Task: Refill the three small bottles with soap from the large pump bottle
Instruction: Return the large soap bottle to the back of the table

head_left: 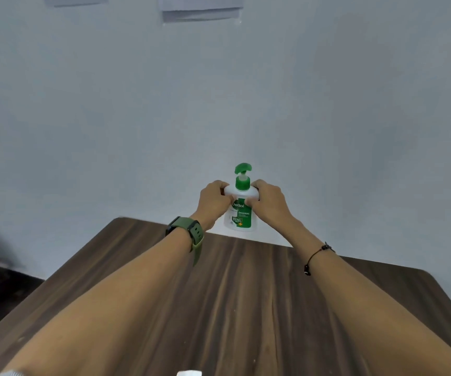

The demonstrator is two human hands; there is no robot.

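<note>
1. Here, both hands clasp one thing: the left hand (213, 200) wraps the left shoulder of the Dettol pump bottle (240, 210), and the right hand (267, 198) wraps the right shoulder, fingers curled round the white body from either side.
2. The bottle stands upright at the far edge of the counter (246, 294), close to the pale wall (354, 118). Whether its base rests on the wood or hangs just above it, I cannot tell.
3. Its green pump head (243, 169) looks raised, the spout turned to the right.
4. The left wrist carries a green-strapped watch (189, 229); the right wrist carries a thin dark cord bracelet (318, 255).
5. The three small bottles are not in view; only a small white shape (189, 373) peeks in at the bottom edge, too cropped to name.
6. The step in hand appears to be fetching the bottle toward the body. To do it well, I would keep it vertical, hold low on the shoulders rather than by the pump, and avoid pressing the head so no soap spills.
</note>
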